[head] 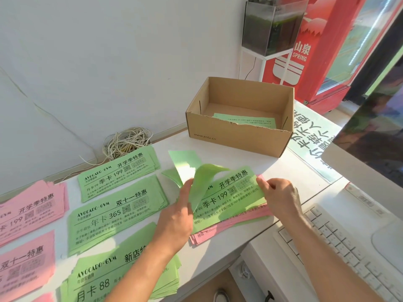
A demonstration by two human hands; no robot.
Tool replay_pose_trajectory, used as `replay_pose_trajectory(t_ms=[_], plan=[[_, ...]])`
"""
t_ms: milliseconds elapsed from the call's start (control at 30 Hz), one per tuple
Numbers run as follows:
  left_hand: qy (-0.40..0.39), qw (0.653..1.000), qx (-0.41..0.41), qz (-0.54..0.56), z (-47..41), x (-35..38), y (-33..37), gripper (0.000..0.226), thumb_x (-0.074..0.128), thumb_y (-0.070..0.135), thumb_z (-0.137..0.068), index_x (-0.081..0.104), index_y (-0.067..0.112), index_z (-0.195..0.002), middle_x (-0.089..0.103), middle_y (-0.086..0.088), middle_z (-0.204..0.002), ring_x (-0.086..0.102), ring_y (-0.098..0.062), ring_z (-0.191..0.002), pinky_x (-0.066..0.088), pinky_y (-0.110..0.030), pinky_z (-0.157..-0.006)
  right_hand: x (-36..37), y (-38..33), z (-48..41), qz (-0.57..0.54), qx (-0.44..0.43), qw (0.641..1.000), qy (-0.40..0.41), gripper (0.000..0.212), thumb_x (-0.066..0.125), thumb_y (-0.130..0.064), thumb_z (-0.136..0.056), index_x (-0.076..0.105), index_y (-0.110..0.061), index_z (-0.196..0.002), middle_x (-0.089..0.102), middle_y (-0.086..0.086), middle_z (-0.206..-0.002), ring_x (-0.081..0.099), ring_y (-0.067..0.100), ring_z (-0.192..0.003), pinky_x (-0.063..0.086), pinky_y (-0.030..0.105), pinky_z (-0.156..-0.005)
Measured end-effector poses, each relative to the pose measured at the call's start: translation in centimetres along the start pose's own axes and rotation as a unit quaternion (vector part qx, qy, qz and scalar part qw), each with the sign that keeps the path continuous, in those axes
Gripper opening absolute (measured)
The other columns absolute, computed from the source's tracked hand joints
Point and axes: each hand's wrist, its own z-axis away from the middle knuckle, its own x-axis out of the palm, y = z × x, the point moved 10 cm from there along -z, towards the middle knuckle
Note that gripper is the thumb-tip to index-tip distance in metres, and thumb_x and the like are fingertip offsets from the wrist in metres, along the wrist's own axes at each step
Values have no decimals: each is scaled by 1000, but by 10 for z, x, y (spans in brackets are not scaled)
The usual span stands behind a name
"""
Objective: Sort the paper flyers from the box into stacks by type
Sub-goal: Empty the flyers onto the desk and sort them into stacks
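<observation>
Flyers (231, 199) lie in a mixed green-and-pink pile on the white bench (283, 171), just in front of the cardboard box (237, 136) — one green sheet shows inside it. The left hand (176, 216) pinches a green flyer (202, 184) and curls it up off the pile; the right hand (279, 192) grips the pile's right edge, thumb on top. Sorted stacks sit to the left — three green stacks (115, 212) in a column, with pink stacks (30, 212) beside them at the bench edge. A white keyboard (340, 240) lies at the right.
</observation>
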Motion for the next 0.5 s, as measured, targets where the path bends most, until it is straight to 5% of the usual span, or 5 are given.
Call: replay_pose_trajectory(t_ms=[100, 167, 267, 333, 500], plan=[[4, 999, 30, 10, 0, -1, 2, 84, 45, -2, -91, 6, 50, -144, 66, 2, -93, 41, -7, -38, 45, -26, -39, 0, 0, -1, 4, 1, 1000, -3, 46, 50, -45, -95, 65, -7, -73, 57, 4, -60, 48, 15, -49, 32, 23, -45], [3, 999, 34, 0, 2, 3, 2, 80, 47, 0, -91, 20, 57, -139, 61, -1, -81, 47, -14, -45, 49, -31, -47, 0, -2, -2, 4, -1, 1000, -6, 46, 50, -45, -95, 65, -6, -74, 56, 3, -59, 47, 14, -49, 32, 22, -45], [-25, 999, 28, -22, 3, 8, 3, 42, 56, 36, -92, 47, 40, -133, 44, 7, -68, 54, -19, -56, 51, -31, -59, 2, 0, -3, -16, 9, 1000, -18, 48, 50, -43, -95, 64, -4, -72, 55, 4, -59, 47, 17, -50, 33, 22, -47], [-66, 995, 29, -70, 4, 17, 8, 63, 54, 60, -83, 41, 31, -138, 44, 10, -71, 51, -14, -59, 45, -24, -61, 4, 4, -4, -84, 31, 996, -29, 47, 53, -41, -94, 64, -3, -68, 55, 5, -57, 47, 18, -50, 35, 23, -48], [-59, 994, 49, -82, 6, 19, 14, 50, 46, 46, -93, 38, 25, -138, 62, 3, -75, 56, -19, -62, 46, -28, -66, 23, -6, 7, -366, 112, 914, -132, 31, 51, -28, -98, 63, -5, -82, 62, 7, -57, 54, 12, -45, 38, 18, -37]])
